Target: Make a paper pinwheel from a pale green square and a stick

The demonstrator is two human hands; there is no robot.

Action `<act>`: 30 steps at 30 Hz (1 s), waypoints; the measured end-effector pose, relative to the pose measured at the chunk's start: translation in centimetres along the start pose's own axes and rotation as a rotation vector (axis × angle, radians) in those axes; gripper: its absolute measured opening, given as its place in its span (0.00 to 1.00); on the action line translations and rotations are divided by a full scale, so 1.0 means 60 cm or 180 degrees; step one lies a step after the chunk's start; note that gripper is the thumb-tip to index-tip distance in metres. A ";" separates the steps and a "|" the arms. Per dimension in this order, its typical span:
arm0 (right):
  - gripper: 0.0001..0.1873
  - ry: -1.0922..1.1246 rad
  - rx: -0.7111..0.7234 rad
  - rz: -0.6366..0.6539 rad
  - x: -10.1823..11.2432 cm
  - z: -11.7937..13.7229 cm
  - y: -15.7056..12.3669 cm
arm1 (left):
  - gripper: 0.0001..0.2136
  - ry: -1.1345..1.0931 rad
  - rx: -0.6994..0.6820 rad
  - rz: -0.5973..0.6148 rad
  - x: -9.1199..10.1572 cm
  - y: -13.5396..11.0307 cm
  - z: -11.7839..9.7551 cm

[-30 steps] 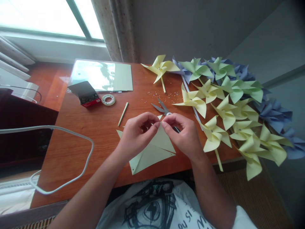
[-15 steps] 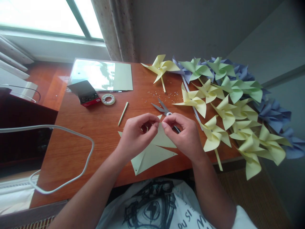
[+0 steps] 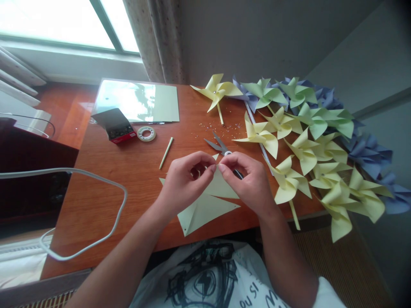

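Note:
My left hand [image 3: 189, 174] and my right hand [image 3: 248, 177] meet over the middle of the table, fingertips almost touching. Thumb and forefinger are pinched together on each; whatever sits between them is too small or hidden to make out. Right below is a pale yellow-green paper pinwheel blank [image 3: 210, 214], slit toward its middle, with small holes at some corners. My hands cover part of it. Just beyond my right hand lie scissors [image 3: 221, 146] with blades apart, their handle partly hidden behind that hand. A rolled paper stick [image 3: 166, 152] rests left of them.
Finished yellow pinwheels [image 3: 261, 134], green ones [image 3: 297, 92] and purple ones [image 3: 369, 154] crowd the right side. Tiny scraps [image 3: 221, 128] are scattered beyond the scissors. At the back left are a tape roll [image 3: 146, 134], a dark box [image 3: 117, 126] and paper sheets [image 3: 165, 102]. A white cable [image 3: 123, 196] loops over the left edge.
The paper blank has shifted very slightly to the right. Both hands keep nearly the same pinched pose.

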State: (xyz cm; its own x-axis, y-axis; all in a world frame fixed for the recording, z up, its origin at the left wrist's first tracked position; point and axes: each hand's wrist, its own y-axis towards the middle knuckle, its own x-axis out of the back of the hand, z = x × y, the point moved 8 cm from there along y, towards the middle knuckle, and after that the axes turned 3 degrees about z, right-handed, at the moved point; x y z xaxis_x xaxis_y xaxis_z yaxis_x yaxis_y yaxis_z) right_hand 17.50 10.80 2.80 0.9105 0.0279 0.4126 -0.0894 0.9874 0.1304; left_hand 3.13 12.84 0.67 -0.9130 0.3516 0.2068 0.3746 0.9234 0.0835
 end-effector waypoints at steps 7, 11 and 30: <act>0.03 0.0170 -0.0076 -0.0051 -0.001 -0.006 0.000 | 0.06 -0.0056 0.0100 0.0183 -0.008 -0.001 0.004; 0.02 0.0281 -0.0082 -0.0075 -0.003 -0.009 0.000 | 0.07 -0.0187 0.0143 0.0138 -0.007 0.000 0.004; 0.08 -0.1210 0.0915 -0.0260 -0.007 0.043 -0.010 | 0.03 0.0660 -0.0316 -0.0410 0.011 -0.004 -0.025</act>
State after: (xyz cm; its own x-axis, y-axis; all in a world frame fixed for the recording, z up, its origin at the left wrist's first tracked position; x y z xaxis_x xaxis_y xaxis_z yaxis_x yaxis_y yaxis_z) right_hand 16.12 9.81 4.87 0.7118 -0.1597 0.6840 -0.1804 0.8996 0.3978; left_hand 2.67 12.60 2.24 -0.9054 0.1839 0.3827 0.2809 0.9353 0.2153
